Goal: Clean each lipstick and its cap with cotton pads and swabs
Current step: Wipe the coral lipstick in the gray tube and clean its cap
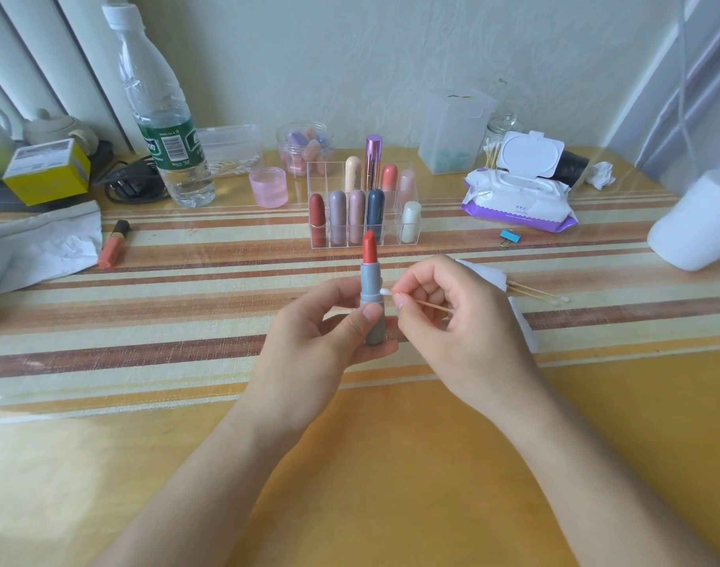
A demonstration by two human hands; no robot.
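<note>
Left hand grips lipstick; right hand pinches swab.

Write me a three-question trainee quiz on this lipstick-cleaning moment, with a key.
1. True or false: the wipes pack has its lid open.
2. Where does the tip of the cotton swab, pinched by the right hand, touch the lipstick? A. the red bullet B. the grey tube's side C. the underside
3. Fill in: the left hand holds the lipstick ____, bullet pointing up.
Key: 1 true; 2 B; 3 upright.
</note>
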